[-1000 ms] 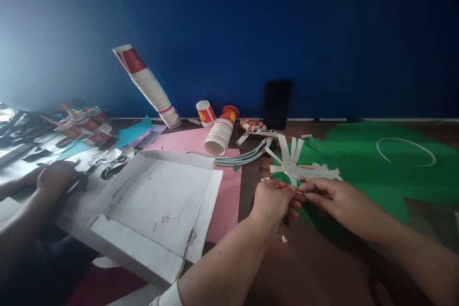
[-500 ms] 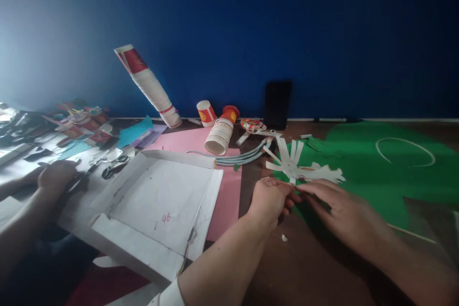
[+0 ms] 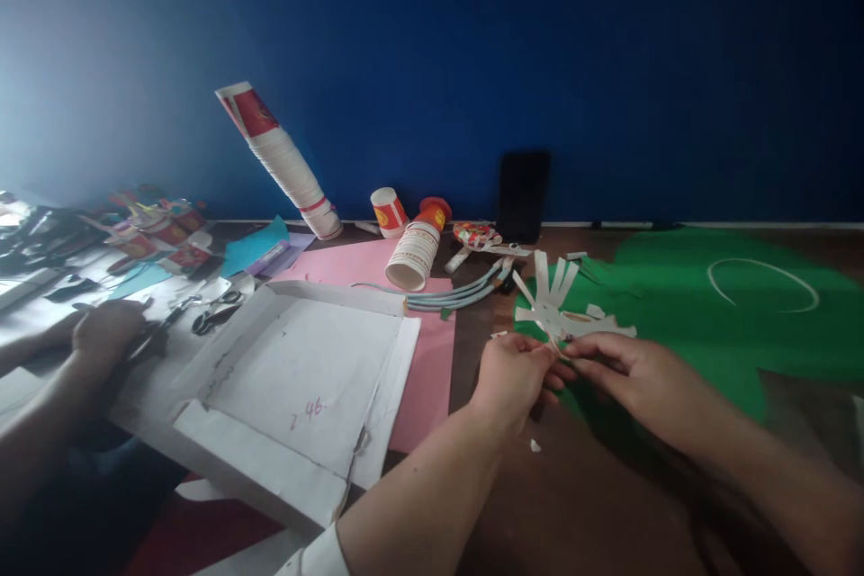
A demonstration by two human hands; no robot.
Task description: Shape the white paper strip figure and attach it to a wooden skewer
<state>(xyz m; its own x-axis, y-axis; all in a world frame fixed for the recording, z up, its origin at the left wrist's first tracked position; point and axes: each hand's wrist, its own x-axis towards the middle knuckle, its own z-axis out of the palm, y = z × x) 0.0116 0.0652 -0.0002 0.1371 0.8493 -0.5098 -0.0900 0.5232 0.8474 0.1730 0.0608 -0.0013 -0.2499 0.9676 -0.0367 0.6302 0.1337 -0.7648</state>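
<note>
A white paper piece cut into splayed strips (image 3: pixel 554 317), perhaps a cut-up paper cup, lies in front of my hands over the edge of the green sheet (image 3: pixel 665 279). My left hand (image 3: pixel 517 373) pinches the near strip between thumb and fingers. From the other side, my right hand (image 3: pixel 617 369) closes thumb and forefinger on the same strip, which bends between the two hands. Their fingertips almost meet and partly hide it. A small paper scrap (image 3: pixel 535 445) lies on the brown table below my left hand.
To the left sits a shallow white box lid (image 3: pixel 297 378) over pink paper (image 3: pixel 432 360). Behind are stacked paper cups (image 3: pixel 287 171), a grey cable (image 3: pixel 459 295) and a black phone-like slab (image 3: pixel 523 196). At far left, another person's hand (image 3: pixel 108 328) is near scissors (image 3: pixel 214 310).
The strip between my fingers has bent, and the splayed paper has shifted and turned slightly. My right hand has moved up a little. A thin stick near my right forearm no longer shows.
</note>
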